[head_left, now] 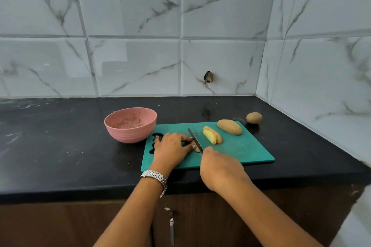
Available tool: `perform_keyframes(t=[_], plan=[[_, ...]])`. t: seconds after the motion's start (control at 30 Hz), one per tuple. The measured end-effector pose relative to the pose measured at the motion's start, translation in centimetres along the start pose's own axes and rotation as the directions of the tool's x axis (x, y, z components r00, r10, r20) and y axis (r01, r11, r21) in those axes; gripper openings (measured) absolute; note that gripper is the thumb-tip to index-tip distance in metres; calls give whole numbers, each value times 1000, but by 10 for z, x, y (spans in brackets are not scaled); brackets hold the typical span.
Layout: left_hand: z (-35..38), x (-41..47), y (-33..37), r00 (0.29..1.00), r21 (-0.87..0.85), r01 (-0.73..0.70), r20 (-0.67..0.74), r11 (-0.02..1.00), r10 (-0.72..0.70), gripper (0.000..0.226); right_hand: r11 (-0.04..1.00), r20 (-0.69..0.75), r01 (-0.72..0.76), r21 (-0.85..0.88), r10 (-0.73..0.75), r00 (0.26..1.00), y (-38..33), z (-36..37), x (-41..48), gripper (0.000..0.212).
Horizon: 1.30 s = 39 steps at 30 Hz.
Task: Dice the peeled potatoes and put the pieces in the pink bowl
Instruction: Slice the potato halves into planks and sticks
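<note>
Clearly early: the pink bowl (130,124), at ten o'clock off the green cutting board (247,150), holds no dice. The left hand (172,147) pins a potato piece (197,149) under curled fingers; the right hand (218,168) grips the knife (195,140) on it. A sliced half (212,135), a whole potato (229,127) and, at two o'clock, a small potato (254,117) wait.

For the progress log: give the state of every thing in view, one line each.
pink bowl: upright, no potato pieces inside.
cutting board: flat on the counter, beside the bowl.
knife: gripped by the right hand, blade at the potato piece.
potato piece: held down by the left hand.
sliced potato: slices leaning together on the board.
long potato: whole, on the board.
round potato: whole, on the counter.
</note>
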<state>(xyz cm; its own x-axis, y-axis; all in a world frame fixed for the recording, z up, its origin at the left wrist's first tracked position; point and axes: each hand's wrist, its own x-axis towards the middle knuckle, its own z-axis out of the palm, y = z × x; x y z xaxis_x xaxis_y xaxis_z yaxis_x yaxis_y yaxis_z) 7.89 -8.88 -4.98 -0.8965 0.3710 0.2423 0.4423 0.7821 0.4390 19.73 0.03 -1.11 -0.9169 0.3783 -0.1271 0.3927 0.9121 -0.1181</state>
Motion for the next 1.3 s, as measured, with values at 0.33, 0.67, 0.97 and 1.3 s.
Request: perform_keyframes(t=[0.33, 0.67, 0.97, 1.3], plan=[[3, -3, 4, 998, 10, 38, -51, 999, -37, 29, 1000, 8, -22, -8, 22, 1000, -10, -2, 8, 29], [3, -3, 0, 997, -55, 49, -57, 997, -52, 26, 983, 121, 79, 166, -99, 988, 43, -5, -10, 22], [2, -5, 2, 994, -97, 14, -108, 995, -24, 27, 974, 36, 119, 194, -128, 991, 38, -12, 2, 31], [-1, -9, 6, 995, -40, 20, -94, 999, -24, 21, 992, -12, 122, 33, -122, 992, 23, 0, 2, 25]])
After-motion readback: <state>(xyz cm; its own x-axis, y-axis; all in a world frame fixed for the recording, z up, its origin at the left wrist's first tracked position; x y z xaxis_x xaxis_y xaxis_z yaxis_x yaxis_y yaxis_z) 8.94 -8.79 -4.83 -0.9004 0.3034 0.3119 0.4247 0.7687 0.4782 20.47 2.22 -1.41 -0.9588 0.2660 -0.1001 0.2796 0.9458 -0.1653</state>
